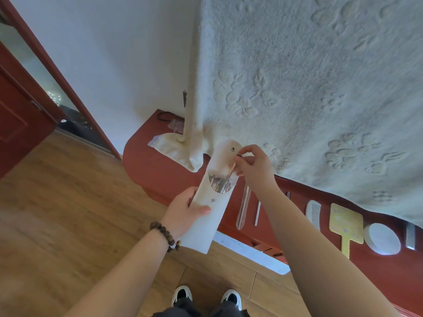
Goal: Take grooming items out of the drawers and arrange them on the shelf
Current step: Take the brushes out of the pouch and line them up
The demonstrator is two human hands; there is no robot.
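Observation:
My left hand [186, 212] grips a long white pouch [207, 221] with its snap flap open. Several metal grooming tools [220, 185] show in the pouch's mouth. My right hand [254, 165] pinches a thin stick-like tool [231, 170] whose lower end is inside the pouch. On the red shelf [160, 165] lie a metal file [243, 207], a thin white stick [257, 212], a white comb [313, 213], a yellow hand mirror [346, 225], a round white container [382, 239] and a grey item [410, 236] at the right edge.
A cream fleece blanket [309, 88] hangs behind the shelf. A folded cream cloth [174, 145] and a black cord [166, 116] lie at the shelf's left end. An open drawer [254, 250] sits below the shelf. A red door [20, 115] stands left over the wood floor.

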